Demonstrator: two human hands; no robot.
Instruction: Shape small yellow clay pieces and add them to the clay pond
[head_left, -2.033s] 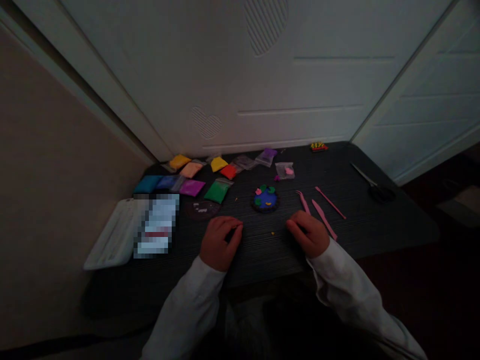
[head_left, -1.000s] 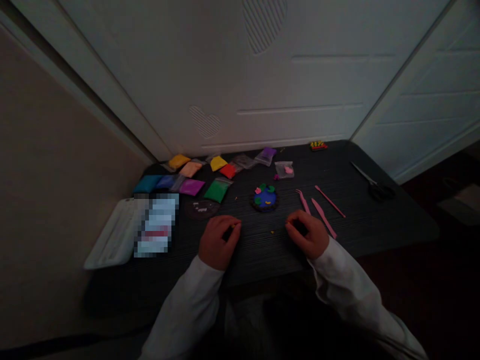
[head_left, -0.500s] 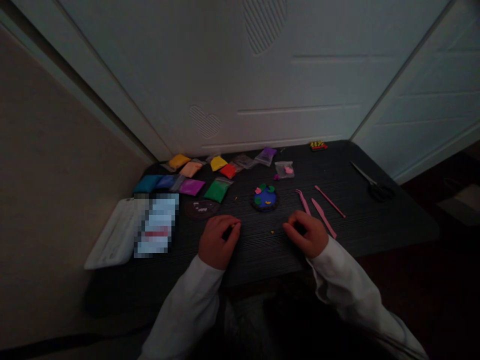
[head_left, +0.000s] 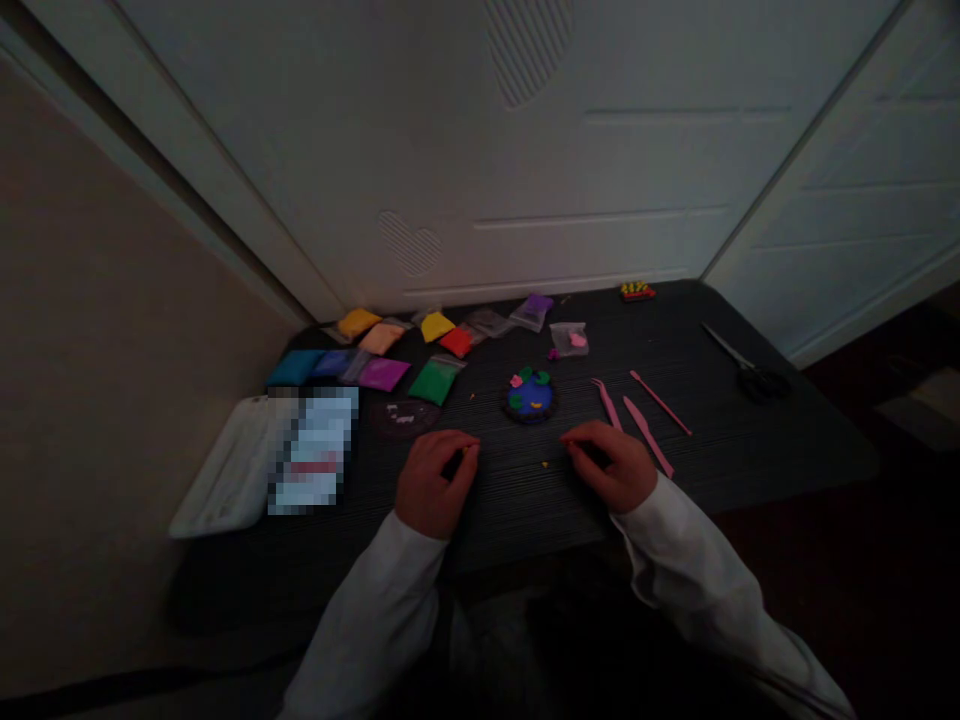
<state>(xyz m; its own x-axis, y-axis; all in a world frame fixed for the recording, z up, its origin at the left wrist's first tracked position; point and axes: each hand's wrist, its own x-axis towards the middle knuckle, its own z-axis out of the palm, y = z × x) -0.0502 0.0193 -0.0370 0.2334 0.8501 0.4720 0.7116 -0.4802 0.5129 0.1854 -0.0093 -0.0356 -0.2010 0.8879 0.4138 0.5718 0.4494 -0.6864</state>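
My left hand [head_left: 437, 482] is closed in a pinch near the table's front, with a tiny orange-yellow bit of clay [head_left: 466, 450] showing between thumb and forefinger. Across from it, my right hand [head_left: 611, 466] is also pinched; what its fingertips hold, if anything, is too small to make out. Beyond and between the hands lies a round blue clay pond [head_left: 531, 396] with a dark rim, green leaves, a pink flower and a small yellow piece. A loose orange crumb [head_left: 545, 464] rests on the table between the hands.
Pink tweezers [head_left: 609, 405], a pink clay knife [head_left: 648, 436] and a thin pink stick [head_left: 660, 402] lie by my right hand. Scissors [head_left: 750, 375] are farther right. Several clay bags, among them a green one [head_left: 436, 380], and a white tray [head_left: 225, 470] occupy the left.
My right hand's fingertips have shifted slightly left, and its thumb and forefinger look closer together. The left hand has barely moved; the things on the table stay put.
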